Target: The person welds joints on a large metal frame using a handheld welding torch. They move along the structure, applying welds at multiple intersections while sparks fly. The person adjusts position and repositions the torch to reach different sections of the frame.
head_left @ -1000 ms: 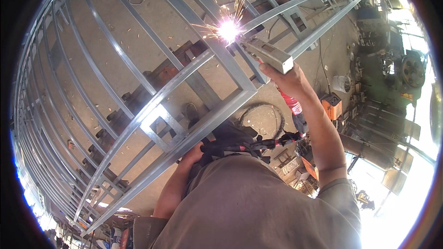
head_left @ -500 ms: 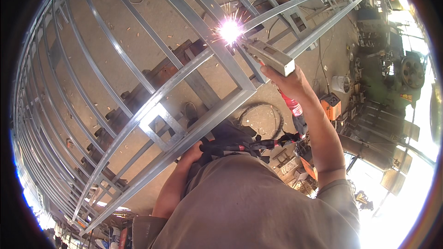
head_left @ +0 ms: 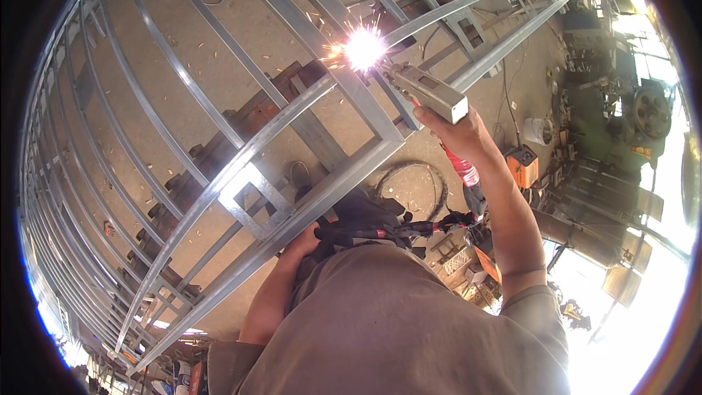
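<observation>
Red-handled torch [head_left: 461,166] in R hand [head_left: 462,132] w/ fingers wrapped round, arm [head_left: 518,223] outstretched fwd; L hand [head_left: 301,243] low, can't tell fingers.

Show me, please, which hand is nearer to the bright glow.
The right hand, gripping the red-handled torch; the left hand is much farther from the glow.
</observation>
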`<move>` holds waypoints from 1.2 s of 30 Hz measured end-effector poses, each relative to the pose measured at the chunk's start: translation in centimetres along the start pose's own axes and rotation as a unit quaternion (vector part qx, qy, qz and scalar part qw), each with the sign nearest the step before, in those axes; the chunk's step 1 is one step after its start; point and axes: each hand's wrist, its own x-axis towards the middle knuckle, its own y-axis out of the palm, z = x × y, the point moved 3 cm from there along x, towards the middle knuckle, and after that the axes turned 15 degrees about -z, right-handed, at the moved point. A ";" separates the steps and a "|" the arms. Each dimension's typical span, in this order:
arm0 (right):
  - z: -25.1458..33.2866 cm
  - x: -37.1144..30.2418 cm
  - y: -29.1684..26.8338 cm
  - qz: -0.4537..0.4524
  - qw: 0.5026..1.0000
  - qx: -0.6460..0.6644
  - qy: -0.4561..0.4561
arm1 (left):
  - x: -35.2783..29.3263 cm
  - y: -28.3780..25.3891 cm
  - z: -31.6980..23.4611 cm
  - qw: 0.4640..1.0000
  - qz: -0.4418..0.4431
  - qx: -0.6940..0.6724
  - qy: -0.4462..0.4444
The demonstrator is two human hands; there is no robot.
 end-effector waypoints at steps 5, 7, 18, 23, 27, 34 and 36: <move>0.0 -0.2 -0.1 0.000 1.000 0.003 0.000 | -0.2 -0.3 -0.3 1.000 -0.002 -0.001 -0.003; 0.0 -0.3 -0.2 0.000 1.000 -0.002 0.014 | -0.2 -0.2 -0.2 1.000 0.005 0.001 -0.003; -0.4 -0.8 -0.3 -0.002 1.000 -0.003 0.012 | 0.1 0.1 -0.1 1.000 -0.013 0.011 0.008; -1.0 -0.9 -0.5 0.004 1.000 -0.006 0.025 | 0.2 0.6 0.4 1.000 -0.006 0.011 -0.015; -1.6 -1.2 -1.1 0.020 0.996 0.018 0.080 | 0.6 1.0 1.3 0.999 -0.021 0.038 0.001; -1.8 -0.8 -3.9 0.022 0.979 0.200 0.044 | 0.0 1.4 1.9 0.998 0.001 0.062 -0.024; -2.2 0.1 -3.5 0.041 0.971 0.228 0.061 | -0.1 1.5 2.1 0.997 0.009 0.067 -0.025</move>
